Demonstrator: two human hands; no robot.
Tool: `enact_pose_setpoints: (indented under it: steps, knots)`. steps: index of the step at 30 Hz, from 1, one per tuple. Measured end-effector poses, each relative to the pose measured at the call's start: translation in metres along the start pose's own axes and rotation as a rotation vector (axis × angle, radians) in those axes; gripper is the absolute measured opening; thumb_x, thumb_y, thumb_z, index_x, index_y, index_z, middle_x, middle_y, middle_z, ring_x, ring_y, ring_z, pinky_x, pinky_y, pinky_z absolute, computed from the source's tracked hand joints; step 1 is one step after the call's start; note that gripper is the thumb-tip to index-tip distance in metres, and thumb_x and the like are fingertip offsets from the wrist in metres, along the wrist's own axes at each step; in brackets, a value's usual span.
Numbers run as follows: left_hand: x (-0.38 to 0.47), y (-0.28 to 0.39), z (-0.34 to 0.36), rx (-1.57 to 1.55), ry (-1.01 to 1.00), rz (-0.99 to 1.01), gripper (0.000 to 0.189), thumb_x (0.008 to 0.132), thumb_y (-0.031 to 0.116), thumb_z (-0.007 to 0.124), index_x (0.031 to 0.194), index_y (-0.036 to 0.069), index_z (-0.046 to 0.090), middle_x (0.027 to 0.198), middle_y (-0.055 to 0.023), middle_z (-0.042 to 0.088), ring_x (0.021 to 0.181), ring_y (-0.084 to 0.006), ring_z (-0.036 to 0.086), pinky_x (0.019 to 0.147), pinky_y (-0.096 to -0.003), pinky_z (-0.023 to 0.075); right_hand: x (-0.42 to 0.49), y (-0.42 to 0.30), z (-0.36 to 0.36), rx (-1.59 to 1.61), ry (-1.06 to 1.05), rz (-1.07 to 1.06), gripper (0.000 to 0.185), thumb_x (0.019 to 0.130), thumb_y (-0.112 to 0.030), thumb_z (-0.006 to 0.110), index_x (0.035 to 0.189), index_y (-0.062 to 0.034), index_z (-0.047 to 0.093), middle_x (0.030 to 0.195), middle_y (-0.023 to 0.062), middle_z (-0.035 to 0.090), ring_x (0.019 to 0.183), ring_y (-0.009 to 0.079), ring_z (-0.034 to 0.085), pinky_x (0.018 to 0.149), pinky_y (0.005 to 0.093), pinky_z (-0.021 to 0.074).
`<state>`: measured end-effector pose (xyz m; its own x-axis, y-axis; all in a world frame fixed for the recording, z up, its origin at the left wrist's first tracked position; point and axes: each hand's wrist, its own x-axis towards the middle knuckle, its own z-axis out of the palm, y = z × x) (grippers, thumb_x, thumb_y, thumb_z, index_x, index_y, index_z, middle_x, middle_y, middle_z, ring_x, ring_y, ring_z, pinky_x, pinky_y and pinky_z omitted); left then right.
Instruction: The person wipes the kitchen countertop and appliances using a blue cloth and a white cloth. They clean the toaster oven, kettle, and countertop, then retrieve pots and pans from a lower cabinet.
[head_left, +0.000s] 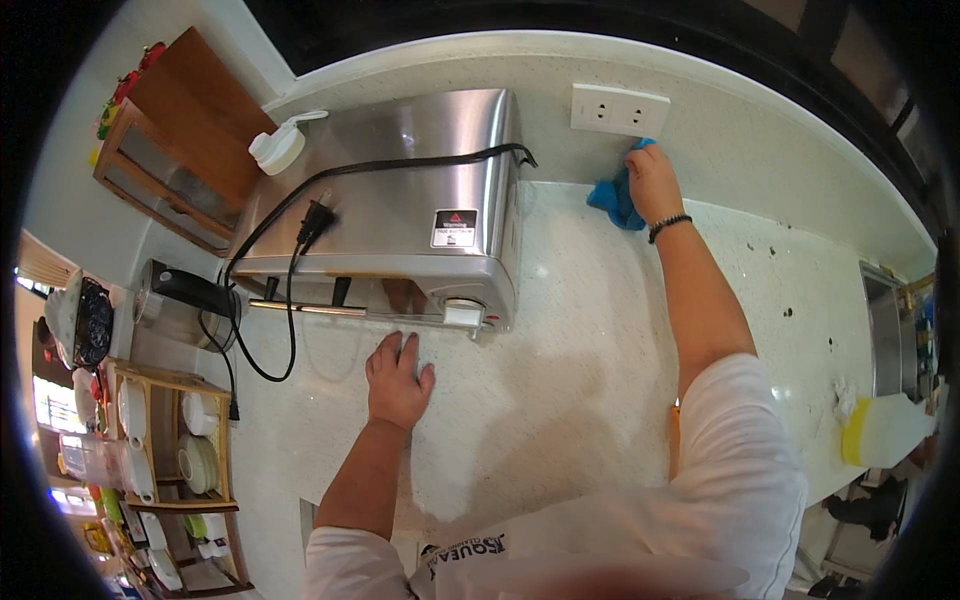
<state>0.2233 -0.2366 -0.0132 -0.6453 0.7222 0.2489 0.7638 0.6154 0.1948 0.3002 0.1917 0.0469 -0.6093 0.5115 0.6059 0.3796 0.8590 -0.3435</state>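
My right hand (655, 178) grips a blue cloth (616, 204) against the backsplash, just below a white double wall outlet (620, 109). The cloth hangs bunched where wall and counter meet. My left hand (399, 375) rests palm down, fingers apart, on the pale speckled countertop (555, 360), in front of a stainless steel toaster oven (390, 195). Across the oven's top lies its black power cord (360, 166), with the plug (316, 219) on the metal. A white plastic lid with a loop (279, 148) sits at the oven's back left corner.
Left of the oven are a wooden cabinet (202, 120) and a black-handled clear jug (196, 292). A wooden rack (172, 442) holds dishes at the left. Dark specks dot the right counter, near a sink (885, 322) and a yellow-and-white plastic jug (885, 431).
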Motion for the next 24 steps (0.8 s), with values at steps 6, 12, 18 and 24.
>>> enact_pose_setpoints:
  steps: [6,12,18,24]
  knots:
    - [0.0,-0.001,0.002,-0.03,-0.022,-0.017,0.047,0.071,0.021,0.06,0.113,0.005,0.049,0.119,-0.0168,0.041,0.111,-0.0311,0.037,0.094,-0.0435,0.0274,0.049,-0.051,-0.005,-0.106,0.491,-0.396,0.014,0.072,-0.006,0.055,0.086,-0.0042,0.057,0.084,0.0132,0.052,0.087,0.0317,0.051,0.075,0.0398,0.0422]
    - [-0.001,0.001,-0.001,-0.032,-0.037,-0.042,0.046,0.072,0.021,0.059,0.114,0.005,0.049,0.119,-0.0165,0.041,0.112,-0.0308,0.036,0.095,-0.0435,0.0265,0.077,-0.084,0.023,-0.088,0.443,-0.477,0.015,0.067,-0.002,0.053,0.081,-0.0064,0.055,0.08,0.0115,0.054,0.082,0.0303,0.052,0.072,0.0404,0.0414]
    - [0.0,0.002,-0.002,-0.034,-0.02,-0.04,0.046,0.073,0.022,0.059,0.114,0.006,0.048,0.119,-0.0158,0.04,0.112,-0.0303,0.036,0.095,-0.0436,0.0265,0.075,-0.068,-0.003,-0.091,0.388,-0.273,0.009,0.069,-0.004,0.051,0.077,-0.0071,0.055,0.078,0.0113,0.055,0.079,0.03,0.053,0.071,0.0404,0.0416]
    - [-0.001,0.001,0.0,-0.026,-0.019,-0.031,0.047,0.072,0.022,0.059,0.115,0.005,0.047,0.118,-0.0157,0.041,0.112,-0.03,0.036,0.095,-0.0435,0.0268,0.076,-0.064,-0.001,-0.069,0.407,-0.23,0.007,0.071,-0.005,0.048,0.074,-0.0067,0.054,0.075,0.0115,0.055,0.079,0.0303,0.052,0.071,0.0398,0.042]
